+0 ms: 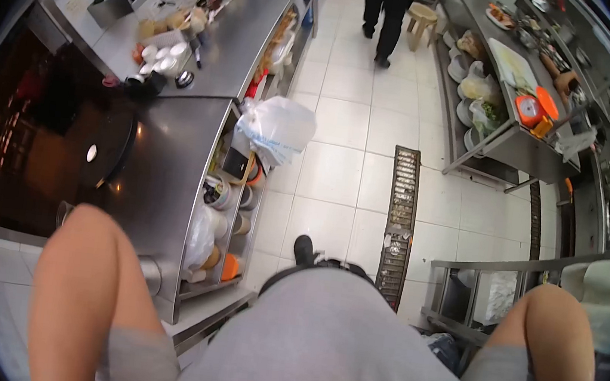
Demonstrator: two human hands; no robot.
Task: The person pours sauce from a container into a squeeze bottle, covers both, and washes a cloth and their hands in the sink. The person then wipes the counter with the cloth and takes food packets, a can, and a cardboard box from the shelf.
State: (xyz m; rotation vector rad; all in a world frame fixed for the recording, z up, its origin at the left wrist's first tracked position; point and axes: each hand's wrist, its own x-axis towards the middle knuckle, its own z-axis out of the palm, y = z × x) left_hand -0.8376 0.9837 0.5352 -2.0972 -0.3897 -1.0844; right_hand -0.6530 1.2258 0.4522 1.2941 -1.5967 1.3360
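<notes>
White-tiled kitchen floor (pixel 336 119) ahead, both my hands out of view, grip I cannot tell; thin translucent white plastic bag (pixel 279 123) beside the grey steel counter (pixel 168 137) looks light, soft, slippery, best held by its upper edge.

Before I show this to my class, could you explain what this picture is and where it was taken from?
There is no machine: the camera is worn on a person's head, looking forward and down. At the bottom is the wearer's grey shirt, with a bent left arm and right arm on either side. Both hands are out of view, so whether their fingers hold anything cannot be told. On the left, a steel counter bears white containers among other items. On the right, a steel table carries what looks like an orange scale. Ahead, another person is on the tiled floor.
</notes>
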